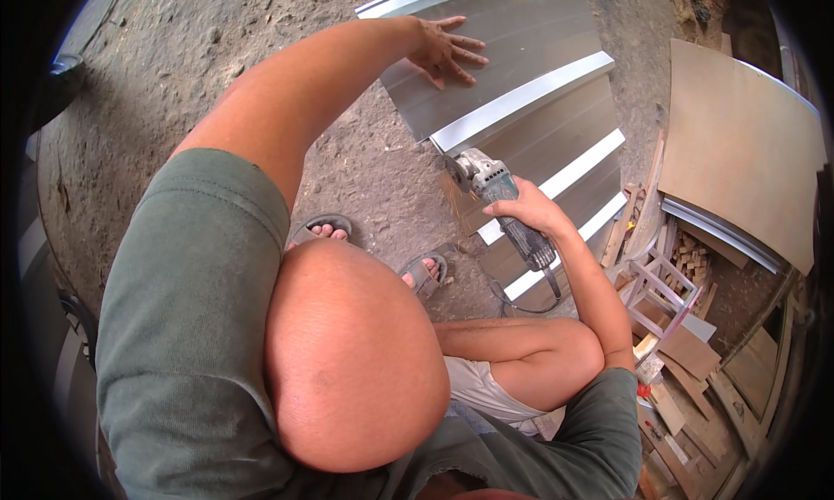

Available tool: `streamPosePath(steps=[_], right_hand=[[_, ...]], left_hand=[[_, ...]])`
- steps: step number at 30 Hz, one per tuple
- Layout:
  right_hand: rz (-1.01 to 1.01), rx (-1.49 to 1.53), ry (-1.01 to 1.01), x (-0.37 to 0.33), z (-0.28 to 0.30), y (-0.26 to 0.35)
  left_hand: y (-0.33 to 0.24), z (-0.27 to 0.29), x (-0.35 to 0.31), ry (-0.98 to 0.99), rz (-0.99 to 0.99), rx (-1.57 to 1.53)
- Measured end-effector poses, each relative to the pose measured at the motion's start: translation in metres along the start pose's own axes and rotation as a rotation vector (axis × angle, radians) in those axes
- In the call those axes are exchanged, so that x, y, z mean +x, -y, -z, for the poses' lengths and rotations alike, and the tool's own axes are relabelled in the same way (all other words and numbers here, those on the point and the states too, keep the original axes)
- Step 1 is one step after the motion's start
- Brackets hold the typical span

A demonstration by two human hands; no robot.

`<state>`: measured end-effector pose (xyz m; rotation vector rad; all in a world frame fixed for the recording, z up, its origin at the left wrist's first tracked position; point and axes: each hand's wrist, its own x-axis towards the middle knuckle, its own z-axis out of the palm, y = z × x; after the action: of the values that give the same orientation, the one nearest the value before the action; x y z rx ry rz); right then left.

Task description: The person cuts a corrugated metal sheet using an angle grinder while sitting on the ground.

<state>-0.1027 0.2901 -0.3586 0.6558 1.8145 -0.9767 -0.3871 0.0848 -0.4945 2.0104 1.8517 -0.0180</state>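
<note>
My right hand [528,210] is wrapped round the body of an angle grinder [497,184], teal and black with a metal head. Its disc [455,172] meets the left edge of a ribbed metal sheet [547,109], and faint orange sparks fall below it. Pale raised ribs [526,102] run across the brownish-grey sheet, which lies on the ground. Farther up, my left hand [448,53] rests flat on the same sheet with its fingers spread. From the grinder's rear end a dark cord [549,302] curls toward my knee.
My sandalled feet [426,272] are on rough, dusty ground [373,170] close to the sheet's cut edge. At the right a large brown panel [738,144] leans over stacked wood pieces. A small pinkish frame [662,293] and scattered boards [686,413] lie nearer me.
</note>
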Motion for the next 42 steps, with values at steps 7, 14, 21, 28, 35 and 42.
streamPosePath(steps=[7,14,21,28,35,42], right_hand=[[-0.010,-0.002,-0.001,-0.001,-0.001,0.002],[0.000,-0.042,0.005,0.003,0.000,-0.002],[-0.018,-0.019,0.008,0.002,0.000,0.000],[-0.007,-0.036,-0.003,-0.017,0.005,0.011],[0.024,0.058,-0.018,-0.047,0.006,-0.002],[-0.075,0.370,-0.107,-0.098,-0.003,-0.039]], left_hand=[[-0.001,0.000,0.000,-0.004,0.006,-0.015],[0.000,-0.002,0.001,-0.019,0.000,-0.026],[0.002,-0.003,0.002,-0.030,-0.006,-0.027],[0.001,-0.004,0.000,-0.027,-0.004,-0.013],[0.000,-0.005,-0.002,-0.026,0.005,0.023],[-0.024,0.005,0.015,-0.146,0.095,-0.031]])
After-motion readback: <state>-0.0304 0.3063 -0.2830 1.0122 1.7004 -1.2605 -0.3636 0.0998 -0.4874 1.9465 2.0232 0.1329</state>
